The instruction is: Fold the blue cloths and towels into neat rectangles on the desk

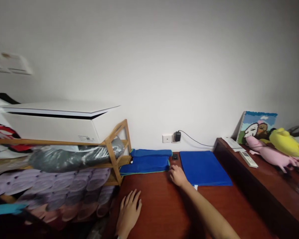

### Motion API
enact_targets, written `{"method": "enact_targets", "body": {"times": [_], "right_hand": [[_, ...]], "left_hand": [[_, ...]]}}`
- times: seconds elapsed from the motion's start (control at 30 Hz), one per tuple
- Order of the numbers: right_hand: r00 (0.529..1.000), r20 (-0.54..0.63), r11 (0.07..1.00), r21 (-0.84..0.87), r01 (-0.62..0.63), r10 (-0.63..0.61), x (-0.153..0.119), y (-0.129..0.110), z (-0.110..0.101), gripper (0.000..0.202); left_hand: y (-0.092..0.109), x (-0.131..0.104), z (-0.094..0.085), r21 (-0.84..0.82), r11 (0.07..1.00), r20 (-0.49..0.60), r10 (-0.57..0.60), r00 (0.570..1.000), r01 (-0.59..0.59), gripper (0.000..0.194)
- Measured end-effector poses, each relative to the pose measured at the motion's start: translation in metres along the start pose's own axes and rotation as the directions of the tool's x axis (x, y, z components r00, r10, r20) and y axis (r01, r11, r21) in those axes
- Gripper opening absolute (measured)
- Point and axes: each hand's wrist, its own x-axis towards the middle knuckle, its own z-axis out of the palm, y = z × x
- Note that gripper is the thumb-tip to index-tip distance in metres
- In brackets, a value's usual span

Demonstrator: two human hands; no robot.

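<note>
My left hand (130, 212) lies palm down on the reddish-brown wooden desk (155, 205), fingers spread, holding nothing. At the near right corner of a folded blue cloth (149, 162) with green edging, my right hand (177, 176) has its fingers curled and closed on the edge. Its fingertips are partly hidden. This cloth lies a little uneven, with a folded strip along its back. To the right of my right hand is a flat, neatly squared blue folded cloth (204, 167), with a small white tag (195, 187) at its near edge.
On the left stands a wooden rack (112, 156) with a white box (57, 126), a plastic-wrapped dark bundle (77, 157) and several lilac slippers (79, 179). A black plug (177, 136) sits in the wall. The raised right ledge holds a remote (249, 159) and plush toys (271, 154).
</note>
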Motion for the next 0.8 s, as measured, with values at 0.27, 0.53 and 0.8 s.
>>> {"method": "enact_targets", "body": {"times": [0.27,0.53,0.8], "right_hand": [[0.997,0.079,1.000,-0.011,-0.010,0.011,0.051,-0.050,0.011,0.053],[0.995,-0.054,0.995,0.050,-0.086,0.088,0.083,-0.050,-0.030,0.068],[0.900,-0.431,0.977,0.155,0.148,-0.068,0.131,-0.053,-0.156,0.066]], "left_hand": [[0.008,-0.003,-0.011,-0.026,1.000,-0.017,0.009,1.000,-0.009,0.045],[0.010,-0.003,-0.010,-0.039,0.999,-0.033,-0.002,0.999,0.001,0.045],[0.015,0.000,-0.017,-0.103,0.994,-0.023,-0.042,0.999,0.039,0.046]]}}
